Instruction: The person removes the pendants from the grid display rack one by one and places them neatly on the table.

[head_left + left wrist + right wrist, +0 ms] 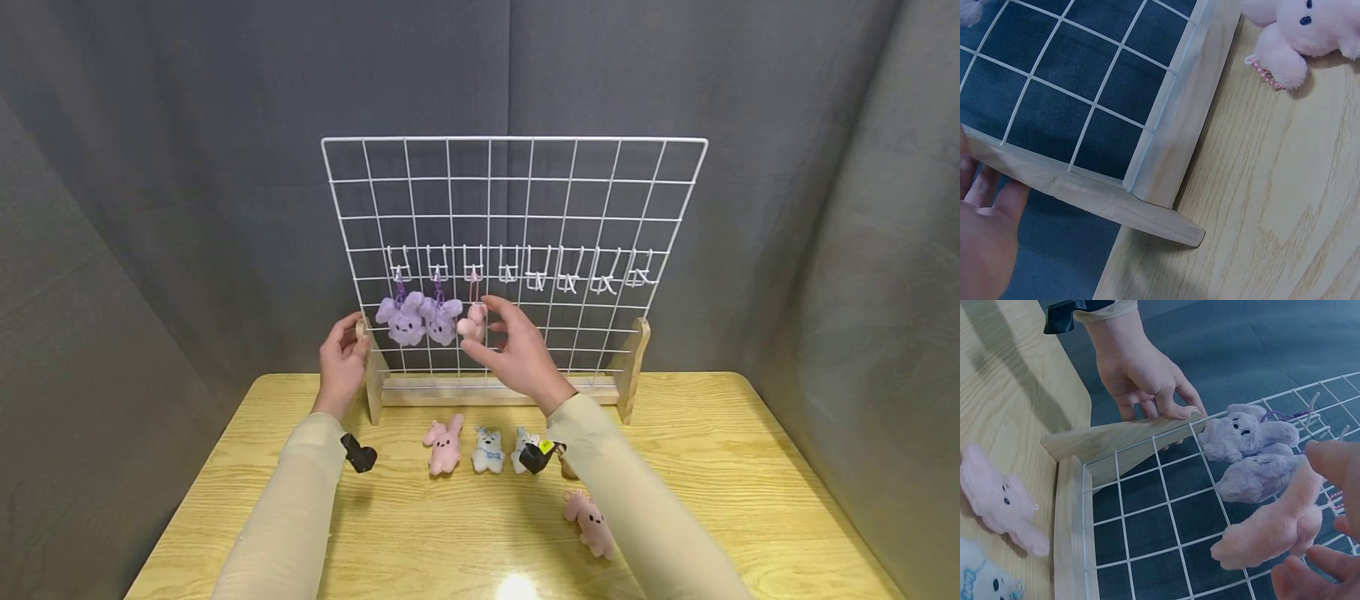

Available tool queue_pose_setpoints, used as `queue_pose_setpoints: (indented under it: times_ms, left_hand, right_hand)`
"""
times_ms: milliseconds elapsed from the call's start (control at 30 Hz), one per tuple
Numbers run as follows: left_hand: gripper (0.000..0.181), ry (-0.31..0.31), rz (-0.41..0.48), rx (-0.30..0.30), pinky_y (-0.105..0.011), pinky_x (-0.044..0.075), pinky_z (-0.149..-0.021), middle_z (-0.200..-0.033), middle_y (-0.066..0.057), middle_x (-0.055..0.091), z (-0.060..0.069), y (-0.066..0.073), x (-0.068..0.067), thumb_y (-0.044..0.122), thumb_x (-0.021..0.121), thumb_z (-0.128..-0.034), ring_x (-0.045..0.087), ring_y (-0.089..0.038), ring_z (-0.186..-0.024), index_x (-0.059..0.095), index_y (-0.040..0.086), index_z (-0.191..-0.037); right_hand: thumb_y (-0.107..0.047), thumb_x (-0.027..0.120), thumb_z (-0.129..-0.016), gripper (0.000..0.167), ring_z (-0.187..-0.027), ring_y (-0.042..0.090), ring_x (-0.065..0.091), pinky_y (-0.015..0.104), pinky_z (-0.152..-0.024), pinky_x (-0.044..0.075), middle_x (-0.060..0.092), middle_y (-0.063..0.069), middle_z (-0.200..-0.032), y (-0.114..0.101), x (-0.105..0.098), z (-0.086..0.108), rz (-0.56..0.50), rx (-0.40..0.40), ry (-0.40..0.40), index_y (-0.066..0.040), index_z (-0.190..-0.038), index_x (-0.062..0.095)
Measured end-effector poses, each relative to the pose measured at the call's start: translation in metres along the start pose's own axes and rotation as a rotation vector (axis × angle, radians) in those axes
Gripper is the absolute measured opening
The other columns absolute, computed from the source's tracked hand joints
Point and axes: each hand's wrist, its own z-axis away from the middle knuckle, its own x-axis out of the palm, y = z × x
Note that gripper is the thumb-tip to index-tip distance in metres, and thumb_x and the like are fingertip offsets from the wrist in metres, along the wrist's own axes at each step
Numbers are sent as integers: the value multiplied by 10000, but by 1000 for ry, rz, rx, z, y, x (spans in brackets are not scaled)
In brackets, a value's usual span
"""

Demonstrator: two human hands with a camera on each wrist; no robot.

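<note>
My left hand (343,363) grips the upper end of the left wooden side post (1079,190) of a white wire grid rack (513,218). In the right wrist view, the thumb of that left hand (1141,378) lies on one side of the post and fingertips show past the other. A pink plush keychain (1272,525) hangs by its pink chain from the third hook. Around it, my right hand (521,346) has its thumb and fingers spread apart. Two purple plush bunny keychains (405,318) hang on the first two hooks, left of the pink one.
Several white hooks (570,279) continue rightward along the grid. On the wooden table (675,433) before the rack lie a pink plush bunny (444,446), a pale plush with a blue bow (488,451), a similar partly hidden one, and another pink plush (591,527) beside my right forearm.
</note>
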Motion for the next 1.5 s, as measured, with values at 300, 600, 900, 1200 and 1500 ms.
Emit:
queue_pose_setpoints:
  times_ms: [300, 600, 900, 1200, 1500]
  left_hand:
    - [442, 11, -4, 12, -150, 507, -835, -1351, -189, 595, 2, -2, 1, 35, 553, -1080, 613, -258, -1191, 541, 137, -1510]
    - [449, 3, -8, 19, -139, 503, -851, -1359, -216, 596, 1, 0, -1, 29, 547, -1080, 610, -293, -1223, 530, 122, -1519]
    - [443, 13, -24, -4, -165, 516, -859, -1354, -155, 600, 3, 1, -1, 45, 557, -1081, 614, -247, -1207, 540, 165, -1507]
    - [445, 18, -12, 7, -142, 509, -832, -1348, -186, 595, 1, 3, -1, 40, 550, -1083, 615, -232, -1181, 534, 140, -1516]
    - [442, 17, -10, 6, -151, 514, -821, -1350, -168, 595, 1, 0, -1, 35, 551, -1082, 618, -235, -1175, 539, 143, -1510]
  right_hand:
    - [-315, 834, -914, 791, -1194, 276, 623, 445, -971, 552, 570, 112, -1511, -1, 5, -7, -33, 32, -22, -164, -1571, 419]
    - [-242, 733, -1008, 554, -1197, 259, 654, 436, -994, 568, 639, 135, -1391, -3, 5, -14, -159, 58, 6, -86, -1495, 518]
    - [-339, 684, -1042, 404, -1222, 230, 634, 425, -1001, 553, 673, 76, -1331, -8, 8, -19, -158, 72, 44, -94, -1361, 652]
    - [-266, 680, -1047, 218, -1131, 223, 725, 372, -846, 610, 726, 77, -1196, -14, 8, -22, -213, 91, 69, -91, -1174, 713]
    - [-284, 649, -1060, 257, -612, 141, 578, 263, -509, 486, 688, 68, -804, -8, 6, -15, -219, 104, 117, -60, -1150, 736]
